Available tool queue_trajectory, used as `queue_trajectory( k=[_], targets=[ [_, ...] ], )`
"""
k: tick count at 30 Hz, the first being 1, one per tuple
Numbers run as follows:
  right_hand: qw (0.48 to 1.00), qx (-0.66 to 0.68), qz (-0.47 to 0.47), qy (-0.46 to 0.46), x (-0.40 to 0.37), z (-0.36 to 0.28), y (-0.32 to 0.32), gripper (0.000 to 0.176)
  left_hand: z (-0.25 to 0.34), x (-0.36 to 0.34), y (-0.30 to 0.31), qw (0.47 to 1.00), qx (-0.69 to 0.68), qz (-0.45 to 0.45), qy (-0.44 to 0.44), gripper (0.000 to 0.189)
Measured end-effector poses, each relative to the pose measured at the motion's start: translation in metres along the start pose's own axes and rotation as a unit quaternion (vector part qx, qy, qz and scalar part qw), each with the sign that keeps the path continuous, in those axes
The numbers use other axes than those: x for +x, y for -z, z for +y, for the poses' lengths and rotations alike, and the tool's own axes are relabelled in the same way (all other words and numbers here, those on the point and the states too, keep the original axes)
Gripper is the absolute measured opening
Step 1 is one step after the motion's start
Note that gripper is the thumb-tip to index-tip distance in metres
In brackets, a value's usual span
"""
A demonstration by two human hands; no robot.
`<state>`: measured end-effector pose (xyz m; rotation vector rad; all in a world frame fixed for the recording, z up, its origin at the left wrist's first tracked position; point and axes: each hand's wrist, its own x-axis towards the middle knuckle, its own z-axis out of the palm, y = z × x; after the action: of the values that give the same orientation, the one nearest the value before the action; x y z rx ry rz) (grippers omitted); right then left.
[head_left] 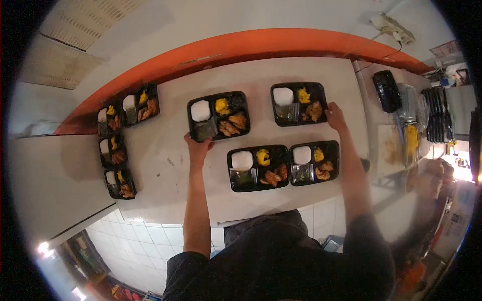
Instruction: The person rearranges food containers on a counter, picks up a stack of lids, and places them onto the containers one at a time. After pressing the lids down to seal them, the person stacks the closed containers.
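Observation:
My left hand (199, 146) grips the lower left edge of a black meal tray (218, 116) at the middle of the white table. My right hand (335, 116) holds the right edge of another black tray (299, 104), farther right. Both trays lie flat and hold white rice, yellow food, brown fried pieces and a small clear packet. Nearer my body, a black tray (258, 168) and one more black tray (315, 162) sit side by side with similar food.
Several filled black trays (119, 183) stand at the table's left. On the right are an empty-looking black container (386, 91), a clear container with yellow food (411, 143) and a stack of black trays (437, 115). An orange band (241, 42) runs along the wall.

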<state>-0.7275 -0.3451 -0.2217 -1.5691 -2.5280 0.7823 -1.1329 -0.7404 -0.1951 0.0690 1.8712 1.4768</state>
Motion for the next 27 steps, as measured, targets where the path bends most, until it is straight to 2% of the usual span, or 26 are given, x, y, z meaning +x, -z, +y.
queue_trajectory(
  k=[1,3,4,5,6,7,8,9,10,12,14,15,16,17,18,19,20,21,22,23,25,26,27],
  targets=[
    [0.999,0.045,0.017,0.019,-0.003,0.016,0.002,0.022,0.004,-0.003,-0.012,0.999,0.044,-0.006,-0.001,0.071],
    [0.997,0.067,-0.005,0.043,-0.018,0.022,0.018,0.022,-0.039,0.018,-0.012,0.995,0.058,-0.045,-0.067,0.07],
    [0.998,0.034,-0.019,0.055,-0.025,0.018,0.029,0.019,-0.04,0.016,-0.018,0.991,0.123,-0.03,-0.051,0.069],
    [0.987,0.137,-0.051,0.071,-0.019,0.058,0.014,0.032,-0.095,0.039,-0.005,0.971,0.19,-0.009,-0.145,0.071],
    [0.978,-0.115,0.013,0.173,-0.011,0.112,-0.01,0.035,-0.073,0.02,-0.005,0.97,0.223,-0.024,-0.097,0.076],
    [0.978,-0.156,-0.12,0.064,-0.011,0.074,0.015,0.039,-0.031,-0.005,0.001,0.961,0.268,-0.067,-0.014,0.068],
    [0.99,-0.115,-0.071,-0.045,-0.013,0.052,0.023,0.039,0.005,-0.022,0.007,0.958,0.28,-0.057,-0.012,0.045],
    [0.976,-0.21,0.048,-0.04,-0.005,0.032,0.014,0.038,-0.011,-0.007,0.035,0.976,0.209,-0.039,-0.049,0.037],
    [0.977,-0.205,0.042,-0.027,0.006,-0.006,0.015,0.038,-0.036,0.016,0.067,0.986,0.137,-0.026,-0.088,0.029],
    [0.986,-0.058,0.129,0.089,0.024,-0.124,0.017,0.037,-0.045,0.061,0.137,0.972,0.097,0.134,-0.169,0.025],
    [0.989,-0.003,0.047,0.138,0.026,-0.244,-0.018,0.037,-0.016,0.087,0.208,0.974,0.011,0.199,-0.11,0.029],
    [0.991,0.055,-0.021,0.117,0.02,-0.32,-0.031,0.035,-0.015,0.109,0.249,0.952,0.084,0.248,-0.159,0.03],
    [0.983,0.077,-0.046,0.16,0.015,-0.37,-0.057,0.032,-0.026,0.136,0.298,0.92,0.155,0.295,-0.204,0.03],
    [0.948,0.033,-0.059,0.312,0.028,-0.402,-0.101,0.03,-0.005,0.128,0.319,0.899,0.18,0.339,-0.211,0.031],
    [0.957,0.088,-0.098,0.257,0.016,-0.459,-0.117,0.03,0.027,0.097,0.324,0.873,0.205,0.393,-0.203,0.031],
    [0.92,0.04,-0.084,0.381,0.016,-0.493,-0.145,0.034,0.056,0.066,0.33,0.846,0.226,0.444,-0.19,0.032],
    [0.941,0.082,-0.107,0.309,0.032,-0.514,-0.204,0.041,0.075,0.04,0.34,0.828,0.233,0.485,-0.158,0.033],
    [0.944,0.07,-0.155,0.284,0.035,-0.541,-0.232,0.046,0.027,0.037,0.398,0.786,0.264,0.525,-0.19,0.035],
    [0.933,0.025,-0.145,0.329,0.044,-0.557,-0.275,0.051,-0.021,0.035,0.456,0.739,0.295,0.566,-0.216,0.038],
    [0.954,0.068,-0.091,0.278,0.042,-0.573,-0.315,0.058,-0.078,0.026,0.523,0.732,0.304,0.591,-0.146,0.041],
    [0.959,0.092,-0.152,0.219,0.026,-0.613,-0.297,0.06,-0.166,-0.007,0.605,0.726,0.333,0.601,0.02,0.051],
    [0.96,0.102,-0.179,0.188,0.017,-0.633,-0.287,0.061,-0.189,-0.015,0.617,0.742,0.336,0.579,0.024,0.051],
    [0.964,0.124,-0.166,0.166,0.026,-0.625,-0.313,0.058,-0.205,-0.03,0.65,0.86,0.037,0.508,0.044,0.056]
  ],
)
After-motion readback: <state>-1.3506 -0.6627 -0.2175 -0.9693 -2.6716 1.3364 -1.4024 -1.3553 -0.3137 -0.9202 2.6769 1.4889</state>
